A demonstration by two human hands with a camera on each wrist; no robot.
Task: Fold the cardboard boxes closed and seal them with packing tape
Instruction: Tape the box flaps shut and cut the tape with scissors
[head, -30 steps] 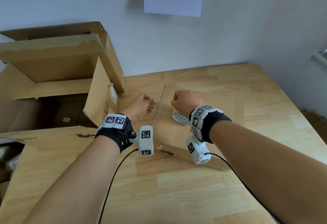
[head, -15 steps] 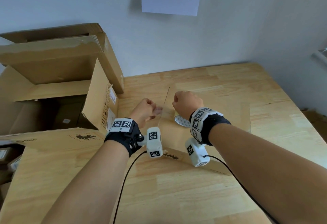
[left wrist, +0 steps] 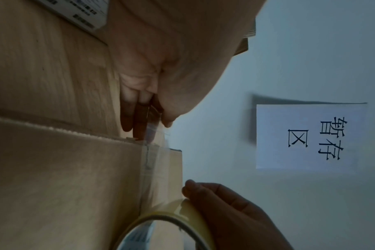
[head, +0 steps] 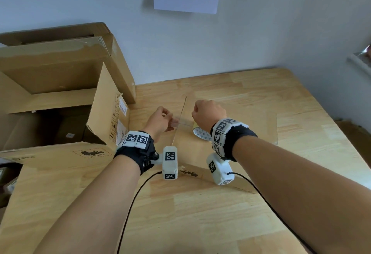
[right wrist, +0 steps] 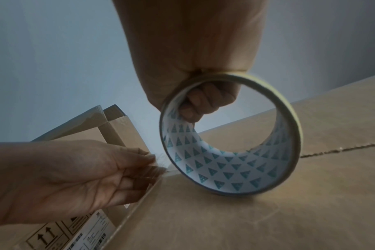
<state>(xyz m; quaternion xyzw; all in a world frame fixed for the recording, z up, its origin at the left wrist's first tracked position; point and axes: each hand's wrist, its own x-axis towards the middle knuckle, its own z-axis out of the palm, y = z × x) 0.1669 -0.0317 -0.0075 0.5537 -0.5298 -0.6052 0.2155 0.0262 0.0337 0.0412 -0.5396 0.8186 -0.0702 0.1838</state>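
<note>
Now the left hand sits a little farther left than a second ago, its thumb and fingers pinching the free end of the strip at the box's left edge. Right hand, fingers curled through the roll, holds it on the box top. Bare table lies near; an open carton crowds the left.

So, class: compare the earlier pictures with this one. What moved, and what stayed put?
The left hand, pinching the clear tape end, shifted slightly toward the person, stretching the strip across the closed box. The right hand kept gripping the tape roll; the open cardboard box stayed put.
</note>
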